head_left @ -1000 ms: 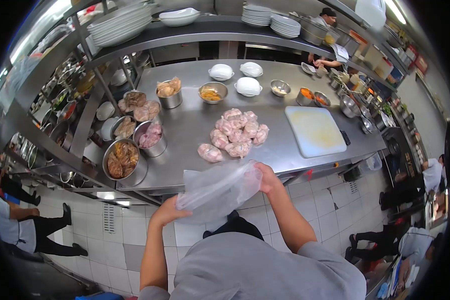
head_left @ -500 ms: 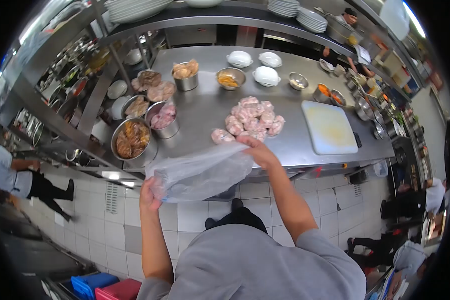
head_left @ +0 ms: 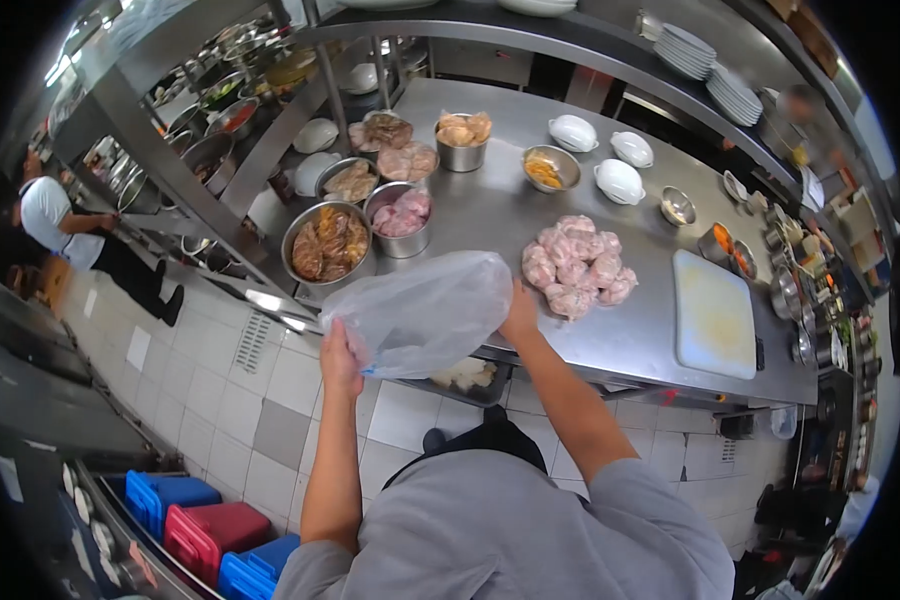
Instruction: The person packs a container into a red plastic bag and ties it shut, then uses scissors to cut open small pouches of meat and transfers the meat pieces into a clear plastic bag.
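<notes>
A large clear plastic bag is stretched between my hands above the table's front edge. My left hand is closed on its lower left end. At the bag's right edge is my right hand, closed on it, its fingertips partly hidden by the plastic. Just beyond that hand, several wrapped portions of pale pink meat lie heaped on the steel table. To the left of the bag stand a pot of brown marinated meat and a pot of pink meat.
A white cutting board lies at the right. White lidded dishes and a bowl of yellow pieces stand at the back. A shelf spans overhead. Below the table edge is a tray. A co-worker stands at left.
My view has turned, so the table appears shifted right. The bag has spread wider and lifted, and my right hand has dropped to its right edge. A separate meat portion on the left is now hidden.
</notes>
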Available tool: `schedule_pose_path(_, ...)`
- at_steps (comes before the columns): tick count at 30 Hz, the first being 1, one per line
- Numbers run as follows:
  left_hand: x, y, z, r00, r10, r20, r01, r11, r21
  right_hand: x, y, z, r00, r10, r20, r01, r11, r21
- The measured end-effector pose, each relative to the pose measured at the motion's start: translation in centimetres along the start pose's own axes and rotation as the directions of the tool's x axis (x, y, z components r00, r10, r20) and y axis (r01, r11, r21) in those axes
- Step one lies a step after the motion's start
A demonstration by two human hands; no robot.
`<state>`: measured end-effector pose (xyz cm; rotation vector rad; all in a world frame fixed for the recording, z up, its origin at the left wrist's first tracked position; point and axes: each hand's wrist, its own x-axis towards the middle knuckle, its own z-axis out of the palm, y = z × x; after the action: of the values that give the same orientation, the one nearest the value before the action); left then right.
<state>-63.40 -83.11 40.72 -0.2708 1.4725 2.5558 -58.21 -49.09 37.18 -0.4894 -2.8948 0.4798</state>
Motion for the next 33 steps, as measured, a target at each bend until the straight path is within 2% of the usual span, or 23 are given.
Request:
schedule_pose_path(3,0.1,0.7,1.1,0.999,-0.029,-0.039,0.031,0.999,0.044,-1.6,0.8,0.3,0.996,-0.064,0.07,0.053,0.988,0.143)
schedule_pose_path(4,0.4,0.9,1.5,0.996,-0.068,-0.05,0.07,0.997,0.042,-2.4,1.9,0.4,0.996,-0.072,0.05,0.045,0.908,0.415)
schedule_pose_path(5,0.4,1.2,2.4,0.996,-0.061,-0.063,0.063,0.997,0.036,-3.3,3.2,0.3,0.997,-0.075,0.034,0.035,0.756,0.653)
schedule_pose_path(6,0.2,1.7,3.7,0.996,-0.045,-0.073,0.045,0.999,0.001,-4.4,4.2,-1.2,0.942,0.083,0.326,-0.32,0.515,0.795)
schedule_pose_path(7,0.0,1.9,4.7,0.996,-0.028,-0.083,0.025,0.999,-0.034,-5.6,5.3,-3.0,0.774,0.136,0.619,-0.633,0.191,0.75)
schedule_pose_path(9,0.3,1.9,5.9,0.994,-0.04,-0.102,0.038,0.999,-0.024,-7.7,8.0,-4.9,0.795,-0.035,0.606,-0.606,-0.074,0.792)
schedule_pose_path(10,0.6,1.8,6.4,0.993,-0.06,-0.106,0.06,0.998,-0.008,-7.3,8.5,-7.1,0.793,-0.047,0.607,-0.609,-0.062,0.791)
schedule_pose_path(12,1.3,1.0,7.0,0.996,-0.079,-0.04,0.08,0.996,0.044,-8.1,8.3,-13.4,0.755,-0.36,0.548,-0.576,0.035,0.816)
schedule_pose_path(13,1.5,0.4,7.6,0.993,-0.108,0.04,0.104,0.989,0.107,-7.5,7.9,-15.0,0.756,-0.353,0.552,-0.58,0.031,0.814)
schedule_pose_path(15,1.9,-0.5,10.8,0.985,-0.162,0.058,0.149,0.973,0.177,-3.2,5.8,-17.7,0.737,-0.512,0.442,-0.301,0.337,0.892)
schedule_pose_path(18,1.5,-1.4,16.0,0.97,-0.226,0.092,0.195,0.944,0.264,3.2,1.1,-16.7,0.653,-0.574,0.494,-0.053,0.617,0.785)
schedule_pose_path(19,1.3,-1.6,17.4,0.961,-0.253,0.11,0.213,0.935,0.285,5.7,1.0,-13.8,0.603,-0.581,0.546,0.042,0.707,0.706)
schedule_pose_path(21,1.7,-2.7,18.9,0.965,-0.238,0.109,0.211,0.954,0.211,9.7,1.2,-8.0,0.674,-0.582,0.456,0.238,0.755,0.611)
schedule_pose_path(22,1.9,-3.5,19.1,0.967,-0.233,0.099,0.219,0.967,0.132,11.5,2.1,-6.0,0.67,-0.589,0.451,0.242,0.748,0.618)
schedule_pose_path(23,2.1,-4.1,18.6,0.971,-0.222,0.089,0.21,0.969,0.13,13.4,3.0,-4.5,0.779,-0.333,0.532,-0.067,0.798,0.599)
schedule_pose_path(24,2.2,-4.6,17.4,0.955,-0.291,0.064,0.283,0.953,0.109,14.8,3.5,-3.8,0.789,-0.058,0.611,-0.37,0.75,0.549)
schedule_pose_path(25,2.3,-5.3,15.7,0.932,-0.362,0.036,0.358,0.93,0.084,15.3,4.0,-3.6,0.783,-0.076,0.618,-0.36,0.754,0.549)
schedule_pose_path(27,3.3,-7.6,9.9,0.913,-0.398,0.092,0.401,0.916,-0.014,15.7,4.9,-2.9,0.959,-0.019,0.284,-0.235,0.509,0.828)
schedule_pose_path(28,2.8,-7.6,8.9,0.885,-0.432,0.174,0.452,0.887,-0.097,15.6,5.3,-2.3,0.955,-0.027,0.296,-0.242,0.507,0.827)
schedule_pose_path(29,2.4,-7.8,8.4,0.886,-0.433,0.163,0.452,0.887,-0.099,15.7,5.6,-1.7,0.98,-0.07,0.185,-0.101,0.627,0.772)
schedule_pose_path(30,2.2,-8.0,7.9,0.944,-0.328,0.036,0.33,0.935,-0.13,15.8,5.9,-1.3,0.989,-0.129,0.075,0.043,0.728,0.685)
schedule_pose_path(32,0.9,-6.6,9.6,0.972,-0.211,-0.1,0.195,0.97,-0.148,16.4,6.5,0.9,0.969,-0.156,0.192,0.033,0.85,0.525)
schedule_pose_path(33,-0.1,-5.0,12.1,0.869,0.445,-0.217,-0.266,0.79,0.553,16.8,6.6,1.6,0.941,-0.156,0.301,0.046,0.939,0.341)
